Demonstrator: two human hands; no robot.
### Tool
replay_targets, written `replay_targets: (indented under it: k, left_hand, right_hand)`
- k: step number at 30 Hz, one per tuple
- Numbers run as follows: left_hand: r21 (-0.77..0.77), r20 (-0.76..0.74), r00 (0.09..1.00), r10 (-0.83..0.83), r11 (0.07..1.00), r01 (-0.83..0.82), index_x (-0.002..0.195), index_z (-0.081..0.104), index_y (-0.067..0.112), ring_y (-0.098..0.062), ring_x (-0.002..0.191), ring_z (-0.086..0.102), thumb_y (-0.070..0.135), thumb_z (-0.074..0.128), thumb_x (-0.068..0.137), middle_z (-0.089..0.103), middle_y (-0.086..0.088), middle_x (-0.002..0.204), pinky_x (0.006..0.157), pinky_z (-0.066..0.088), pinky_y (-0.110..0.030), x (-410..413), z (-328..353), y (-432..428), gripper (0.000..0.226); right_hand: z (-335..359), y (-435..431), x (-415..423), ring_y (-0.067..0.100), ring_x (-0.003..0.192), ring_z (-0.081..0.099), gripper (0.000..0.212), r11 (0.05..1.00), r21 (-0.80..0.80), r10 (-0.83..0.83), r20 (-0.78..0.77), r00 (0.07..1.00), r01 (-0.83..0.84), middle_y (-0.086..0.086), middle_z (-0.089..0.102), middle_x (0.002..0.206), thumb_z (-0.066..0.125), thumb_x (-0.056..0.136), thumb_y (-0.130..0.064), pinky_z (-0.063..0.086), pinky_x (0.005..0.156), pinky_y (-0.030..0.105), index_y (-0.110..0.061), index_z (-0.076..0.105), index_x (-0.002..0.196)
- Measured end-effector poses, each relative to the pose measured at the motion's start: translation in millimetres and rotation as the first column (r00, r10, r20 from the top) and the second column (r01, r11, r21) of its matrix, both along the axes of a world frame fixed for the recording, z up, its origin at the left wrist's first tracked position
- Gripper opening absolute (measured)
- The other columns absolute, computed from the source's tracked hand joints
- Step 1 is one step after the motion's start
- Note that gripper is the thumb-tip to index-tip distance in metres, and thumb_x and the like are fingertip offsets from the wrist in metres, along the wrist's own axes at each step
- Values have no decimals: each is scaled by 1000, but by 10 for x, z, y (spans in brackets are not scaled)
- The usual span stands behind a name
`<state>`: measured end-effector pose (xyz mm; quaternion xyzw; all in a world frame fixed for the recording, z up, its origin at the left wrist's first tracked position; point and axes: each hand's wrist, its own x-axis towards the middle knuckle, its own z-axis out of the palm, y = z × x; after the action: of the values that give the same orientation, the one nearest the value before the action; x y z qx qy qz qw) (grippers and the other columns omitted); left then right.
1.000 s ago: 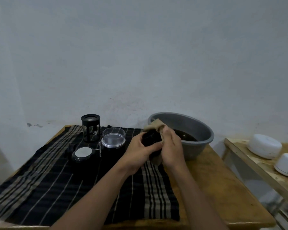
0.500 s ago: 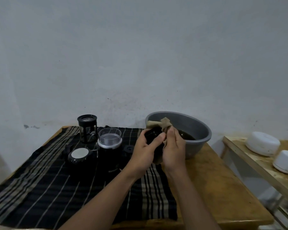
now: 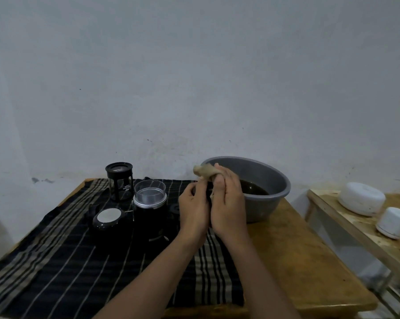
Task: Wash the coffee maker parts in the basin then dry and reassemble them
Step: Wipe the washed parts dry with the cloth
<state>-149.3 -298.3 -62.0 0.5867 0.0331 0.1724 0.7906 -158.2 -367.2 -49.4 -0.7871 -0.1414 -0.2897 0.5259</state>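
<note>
Drying step: left hand [image 3: 194,210] is gripping a small dark part [image 3: 208,192], mostly hidden, just left of the basin [image 3: 283,192]; right hand [image 3: 227,203] is clutching a tan rag [image 3: 204,172] against it, seemingly wiping off moisture.

The basin [image 3: 267,204] at centre right is smooth grey plastic with a dull sheen. The rag [image 3: 204,172] is crumpled tan cloth; the black part [image 3: 208,191] against it is too hidden to judge. A woven striped cloth [image 3: 67,261] covers the smooth wooden table [image 3: 298,261]. The canister [image 3: 150,217] is glossy black, its top clear plastic ringed with bright metal.
</note>
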Motion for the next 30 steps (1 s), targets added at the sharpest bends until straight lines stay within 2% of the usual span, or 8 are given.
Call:
replay_targets:
  k: [3,5,10,13,16,23,27,30]
  left_hand:
    - [20,93,996,17,1000,-19,84,65,8,-20,70,56,38,53,104,61,-8,75,66,48,-38,-31,-35,18,38]
    - [-108,93,990,-106,987,116,92,68,4,-25,78,65,37,48,107,70,-12,84,72,54,-39,-46,42,40,42]
    - [-340,-126,965,-231,924,177,103,77,12,-28,93,74,50,47,103,79,-14,101,76,58,-40,0,208,53,49]
    - [-223,-97,984,-147,967,122,93,74,2,-30,91,73,42,53,102,77,-13,93,83,57,-42,13,169,97,45]
    - [60,59,998,13,998,-17,77,64,11,-15,73,59,34,58,102,63,-2,73,73,50,-35,25,182,130,35]
    - [220,305,946,109,959,-181,95,65,11,-7,68,62,24,60,102,68,-7,79,66,53,-27,17,56,96,16]
    - [131,85,992,97,986,-108,78,62,17,-12,68,57,32,60,102,61,2,71,69,49,-33,101,87,155,28]
    - [151,-105,994,-29,988,44,83,68,7,-20,76,64,47,65,89,66,-6,78,75,55,-43,153,151,237,41]
  right_hand:
    - [221,-100,100,22,97,70,39,949,315,82,-345,935,33,6,74,98,36,109,-36,58,89,43,-19,71,101]
    - [254,-221,143,14,89,71,40,918,396,125,-322,939,14,2,75,89,38,109,-37,59,85,43,-21,72,96]
    - [-6,-270,9,-3,91,58,15,1000,28,-3,271,963,-5,-8,59,102,44,108,-25,45,80,13,-18,55,114]
    - [-135,-305,15,7,112,46,32,923,-383,59,230,971,35,-5,44,127,36,108,-37,41,98,20,-20,63,112]
    - [-80,-367,-44,9,109,41,29,849,-519,-15,155,988,94,-10,37,126,29,105,-42,40,99,31,-31,54,97]
    - [157,-362,-170,4,104,56,26,911,82,391,-482,784,-404,-10,41,134,52,97,-8,51,71,11,-15,57,122]
    - [100,-432,-114,5,127,46,52,838,-274,327,-441,836,-472,-16,22,150,64,86,-9,48,105,26,-26,57,135]
    - [87,-454,-51,16,134,34,50,659,-704,104,-266,958,-267,-12,14,150,59,89,-21,42,112,41,-34,47,135]
